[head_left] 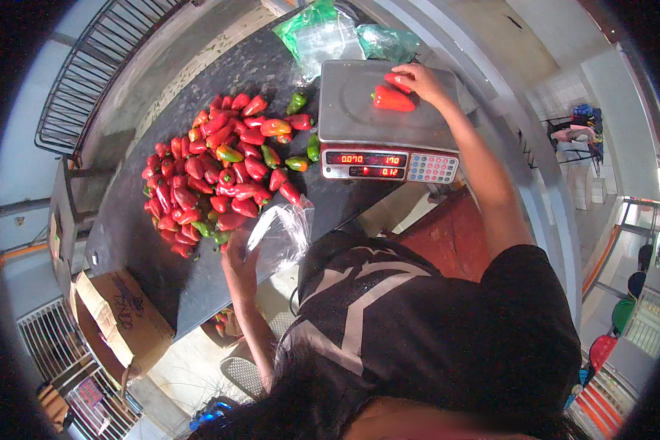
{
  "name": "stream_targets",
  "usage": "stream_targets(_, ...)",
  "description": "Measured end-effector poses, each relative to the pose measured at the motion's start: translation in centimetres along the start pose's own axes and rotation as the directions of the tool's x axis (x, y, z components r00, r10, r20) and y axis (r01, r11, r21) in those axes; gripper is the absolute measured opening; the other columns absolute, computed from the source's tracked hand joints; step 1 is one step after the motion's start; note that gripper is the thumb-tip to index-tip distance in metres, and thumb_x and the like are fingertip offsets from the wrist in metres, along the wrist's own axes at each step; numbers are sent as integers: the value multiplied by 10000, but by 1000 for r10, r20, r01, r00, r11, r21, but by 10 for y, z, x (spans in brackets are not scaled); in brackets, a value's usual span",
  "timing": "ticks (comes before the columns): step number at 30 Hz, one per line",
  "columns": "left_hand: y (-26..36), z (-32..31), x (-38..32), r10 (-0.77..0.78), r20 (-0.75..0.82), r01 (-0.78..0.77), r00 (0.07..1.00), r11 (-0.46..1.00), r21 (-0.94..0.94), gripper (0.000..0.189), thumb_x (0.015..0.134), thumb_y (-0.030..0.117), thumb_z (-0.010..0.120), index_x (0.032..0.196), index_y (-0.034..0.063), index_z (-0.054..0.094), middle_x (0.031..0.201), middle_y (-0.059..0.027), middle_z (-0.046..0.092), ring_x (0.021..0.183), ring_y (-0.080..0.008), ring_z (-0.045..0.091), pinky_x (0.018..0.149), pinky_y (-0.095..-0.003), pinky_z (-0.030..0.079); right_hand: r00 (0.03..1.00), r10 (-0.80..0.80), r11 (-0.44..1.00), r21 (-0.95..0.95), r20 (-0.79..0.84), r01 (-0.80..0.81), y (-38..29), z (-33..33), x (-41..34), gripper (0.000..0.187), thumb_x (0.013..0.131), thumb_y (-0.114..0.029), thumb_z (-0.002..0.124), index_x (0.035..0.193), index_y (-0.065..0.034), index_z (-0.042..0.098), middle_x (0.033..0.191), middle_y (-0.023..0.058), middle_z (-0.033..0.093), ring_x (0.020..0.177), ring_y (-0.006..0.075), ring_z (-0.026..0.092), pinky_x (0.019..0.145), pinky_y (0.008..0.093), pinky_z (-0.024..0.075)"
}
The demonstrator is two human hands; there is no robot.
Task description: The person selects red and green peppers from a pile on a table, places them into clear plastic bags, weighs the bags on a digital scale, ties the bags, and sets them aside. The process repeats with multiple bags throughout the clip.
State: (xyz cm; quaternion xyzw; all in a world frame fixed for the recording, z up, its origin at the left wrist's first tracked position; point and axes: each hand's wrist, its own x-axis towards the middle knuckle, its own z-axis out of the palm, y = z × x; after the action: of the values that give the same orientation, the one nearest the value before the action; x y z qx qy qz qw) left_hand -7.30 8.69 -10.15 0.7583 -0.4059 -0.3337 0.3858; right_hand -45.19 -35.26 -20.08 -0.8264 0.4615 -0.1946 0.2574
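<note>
A big pile of mostly red peppers (214, 170), with some green and orange ones, covers the middle of the dark table (190, 300). At the pile's near edge, my left hand (241, 258) holds a clear plastic bag (286, 234); its fingertips are partly hidden. My right hand (421, 82) is on a red pepper (397, 82) on the metal plate of a digital scale (352, 104). Just below it on the plate lies an orange-red pepper (394, 99). The scale's display (366, 165) is lit with red digits. A few green peppers (313, 147) lie beside the scale.
Green and clear plastic bags (330, 44) lie beyond the scale. An open cardboard box (126, 324) stands by the table's near left corner. A reddish-brown surface (445, 236) is below the scale, and a black metal rack (93, 71) is at the upper left.
</note>
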Motion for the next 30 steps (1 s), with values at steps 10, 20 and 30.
stream_targets(10, 3, 9, 1, -20, -61, 19, 998, 1000, -17, 174, 797, 11, 652, 960, 14, 592, 809, -18, 556, 760, -93, 488, 678, -256, 417, 998, 32, 942, 332, 45, -45, 8, -22, 7, 444, 981, -388, 531, 1223, -25, 617, 1154, 85, 663, 1115, 170, 600, 980, 290, 433)
stream_targets(20, 12, 8, 1, -15, -12, 15, 1000, 999, 29, 186, 778, -5, 639, 954, 3, 579, 841, -35, 552, 787, -113, 503, 719, -251, 421, 995, 55, 933, 350, 82, -81, 5, -16, 9, 407, 976, -355, 554, 1206, -28, 626, 1157, 82, 662, 1132, 158, 594, 970, 290, 445)
stream_targets(30, 7, 6, 2, 7, -23, -6, 1000, 1000, 31, 182, 785, 21, 645, 957, 6, 587, 823, -42, 554, 772, -121, 505, 707, -270, 430, 988, 44, 948, 305, 146, -88, 2, -18, 13, 400, 974, -334, 560, 1220, -23, 612, 1182, 102, 648, 1138, 173, 592, 983, 295, 444)
